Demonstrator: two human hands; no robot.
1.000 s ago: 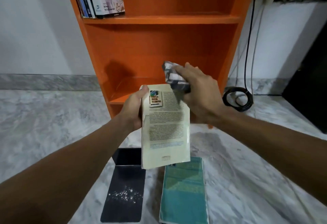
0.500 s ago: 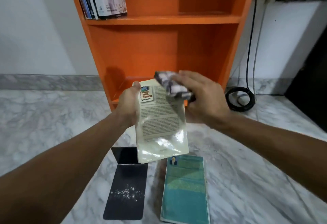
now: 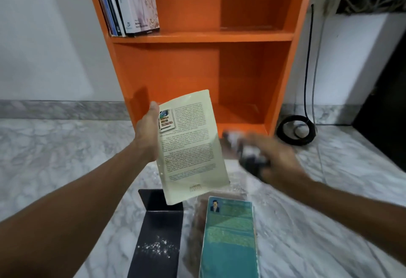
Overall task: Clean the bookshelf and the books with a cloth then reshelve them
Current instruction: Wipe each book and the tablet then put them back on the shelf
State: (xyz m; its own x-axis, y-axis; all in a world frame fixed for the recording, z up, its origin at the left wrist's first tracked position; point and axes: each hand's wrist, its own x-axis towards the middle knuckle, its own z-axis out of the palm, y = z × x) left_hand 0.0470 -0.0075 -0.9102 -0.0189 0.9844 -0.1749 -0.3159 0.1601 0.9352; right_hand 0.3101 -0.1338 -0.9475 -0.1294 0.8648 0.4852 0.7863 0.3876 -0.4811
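Head-height view, looking down at an orange bookshelf (image 3: 197, 75) on a marble floor (image 3: 55, 157).

Directly in front of the bookshelf's lowest compartment, held up off the floor in the left hand (image 3: 147, 132): a thin cream paperback (image 3: 191, 146), back cover toward the camera, top leaning slightly left. Thumb pressed flat along the cover's left edge near the top, beside a small printed picture. Other fingers hidden behind the book, so gripped with the thumb in front and the rest presumably behind.

To the right of the paperback and clear of it, about level with the bookshelf's bottom board: the right hand (image 3: 276, 159), smeared by motion blur. Fingers curled tight round a bunched grey-and-white cloth (image 3: 246, 150). Cloth poking out past the fingertips on the side nearest the paperback, not touching its cover.

In front of the bookshelf and nearer the camera, flat on the floor: a teal book (image 3: 230, 238), cover up. Just left of it, a black L-shaped bookend (image 3: 158, 233), white specks scattered on its base.

At the left end of the bookshelf's upper shelf: a row of upright books (image 3: 129, 3), leaning left.

Beside the bookshelf's right foot: a coiled black cable (image 3: 296, 129), one lead running up the wall.
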